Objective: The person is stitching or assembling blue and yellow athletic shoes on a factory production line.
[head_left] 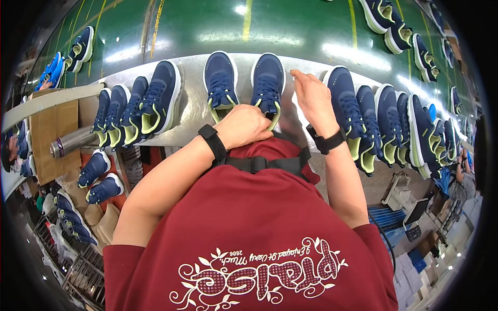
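Left grip [242, 126] curls at navy running shoe [268, 83], hold unclear; right grip [315, 101] loosely spread, empty. Shoe probably light, soft-topped; best held by heel [276, 119].

A navy mesh sneaker with navy laces, lime-green lining and white sole rim [267, 85] stands upright, laced, on the shiny silver metal ledge [192, 101], toe at its far edge; a matching navy sneaker [220, 83] stands likewise, farther left on that ledge.
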### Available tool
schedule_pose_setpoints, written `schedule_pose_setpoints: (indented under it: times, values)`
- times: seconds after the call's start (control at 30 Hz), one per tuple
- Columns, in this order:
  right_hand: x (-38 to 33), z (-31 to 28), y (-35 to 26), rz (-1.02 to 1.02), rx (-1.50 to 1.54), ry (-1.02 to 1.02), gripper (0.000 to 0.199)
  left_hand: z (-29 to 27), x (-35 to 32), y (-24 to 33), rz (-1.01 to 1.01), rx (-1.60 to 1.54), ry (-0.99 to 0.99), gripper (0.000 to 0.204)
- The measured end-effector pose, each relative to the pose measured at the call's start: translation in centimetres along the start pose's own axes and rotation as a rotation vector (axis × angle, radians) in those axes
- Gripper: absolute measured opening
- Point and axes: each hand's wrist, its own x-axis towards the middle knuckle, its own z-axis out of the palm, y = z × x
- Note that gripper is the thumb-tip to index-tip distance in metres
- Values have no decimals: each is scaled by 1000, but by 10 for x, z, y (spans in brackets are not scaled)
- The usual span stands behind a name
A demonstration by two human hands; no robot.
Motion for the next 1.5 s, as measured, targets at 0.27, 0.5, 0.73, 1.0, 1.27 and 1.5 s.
schedule_pose_setpoints:
  times: [0.27,0.5,0.73,1.0,1.27,1.5]
  values:
    - [-44,25,7,-135,151,-83,43,9,-1,5,-4,-1,-24,26]
    - [-46,9,16,98,369,-306,78,-24,1,10,-182,-442,411,14]
    - [-42,50,-1,157,134,-229,74,-14,37,-34,-436,-295,394,28]
    - [-40,47,3,119,101,-199,73,-13,53,-35,-334,-130,386,22]
    - [-45,47,3,138,157,-182,74,-4,62,-27,-202,214,453,23]
    - [-40,46,6,103,143,-220,74,-6,39,-19,-319,61,493,26]
